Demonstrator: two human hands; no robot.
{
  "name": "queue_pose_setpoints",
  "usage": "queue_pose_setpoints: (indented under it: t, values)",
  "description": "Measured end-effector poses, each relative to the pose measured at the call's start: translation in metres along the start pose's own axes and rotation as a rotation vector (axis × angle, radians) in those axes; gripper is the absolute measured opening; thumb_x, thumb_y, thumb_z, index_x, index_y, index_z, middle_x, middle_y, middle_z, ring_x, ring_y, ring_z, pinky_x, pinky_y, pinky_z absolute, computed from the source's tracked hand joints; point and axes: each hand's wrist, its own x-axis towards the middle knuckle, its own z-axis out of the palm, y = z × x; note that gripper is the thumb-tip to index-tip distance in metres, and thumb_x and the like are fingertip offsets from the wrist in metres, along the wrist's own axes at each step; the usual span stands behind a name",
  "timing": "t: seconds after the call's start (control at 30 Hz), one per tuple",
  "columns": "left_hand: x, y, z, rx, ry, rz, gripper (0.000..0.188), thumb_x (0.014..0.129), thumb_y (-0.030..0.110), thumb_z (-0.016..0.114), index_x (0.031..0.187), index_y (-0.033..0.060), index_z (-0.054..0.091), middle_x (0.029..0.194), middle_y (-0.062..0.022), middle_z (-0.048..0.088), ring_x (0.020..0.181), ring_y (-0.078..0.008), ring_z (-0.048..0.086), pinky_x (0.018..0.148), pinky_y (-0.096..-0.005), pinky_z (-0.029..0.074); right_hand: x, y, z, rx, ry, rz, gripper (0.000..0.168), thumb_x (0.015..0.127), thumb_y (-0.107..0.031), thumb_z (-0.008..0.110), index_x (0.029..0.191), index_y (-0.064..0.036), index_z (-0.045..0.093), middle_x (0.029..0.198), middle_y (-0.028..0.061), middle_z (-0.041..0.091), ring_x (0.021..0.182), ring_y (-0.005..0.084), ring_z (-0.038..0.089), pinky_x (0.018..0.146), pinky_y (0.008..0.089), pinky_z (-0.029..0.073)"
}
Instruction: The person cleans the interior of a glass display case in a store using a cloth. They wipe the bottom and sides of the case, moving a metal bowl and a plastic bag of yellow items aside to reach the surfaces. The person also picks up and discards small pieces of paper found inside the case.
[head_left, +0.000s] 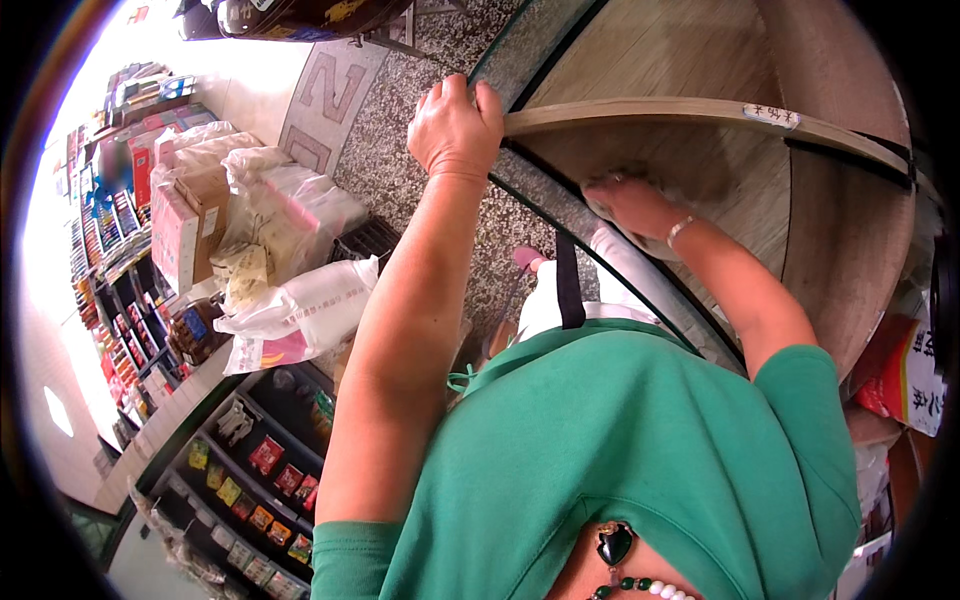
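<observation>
My left hand (456, 127) is curled over the edge of a glass panel (517, 56), right where a pale wooden divider (637, 109) meets it. The divider bears a small written label. Below the divider, my right hand (634, 206), with a bracelet at the wrist, reaches down inside a wood-grain display bin (735, 195). Its fingers are blurred, and a greyish thing shows along the palm; I cannot tell whether it is held. The bin's slanting glass front runs between my body and the right forearm.
Bagged goods (300, 300) and cardboard boxes (202, 217) are stacked at the left beside a black crate (367, 240). Nearer stands a dark rack of small packets (262, 480). A red and white printed bag (904, 375) lies beyond the bin at right. The floor is speckled stone.
</observation>
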Motion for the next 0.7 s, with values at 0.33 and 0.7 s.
queue_pose_setpoints:
  t: [0.33,0.7]
  values:
    - [0.000,0.000,0.000,-0.004,-0.001,-0.016,0.036,0.083,0.040,0.040,0.087,0.0104,0.059,0.090,-0.0103,0.061,0.089,-0.0321,0.056,0.071,-0.0446,0.044,0.058,-0.012,-0.008,-0.048,-0.030,-0.048,0.034,0.077,-0.004,0.045,0.107,-0.015,0.056,0.100,0.0183,0.059,0.091,0.0346,0.058,0.078,0.0429,0.045]
    - [0.000,-0.002,0.003,0.010,0.076,0.006,0.032,0.080,0.037,0.046,0.084,0.0089,0.061,0.083,-0.0094,0.062,0.083,-0.0297,0.058,0.068,-0.0417,0.047,0.009,-0.011,-0.025,0.004,-0.087,0.002,0.028,0.074,-0.007,0.048,0.100,-0.010,0.058,0.095,0.0168,0.061,0.092,0.0356,0.057,0.080,0.0425,0.044]
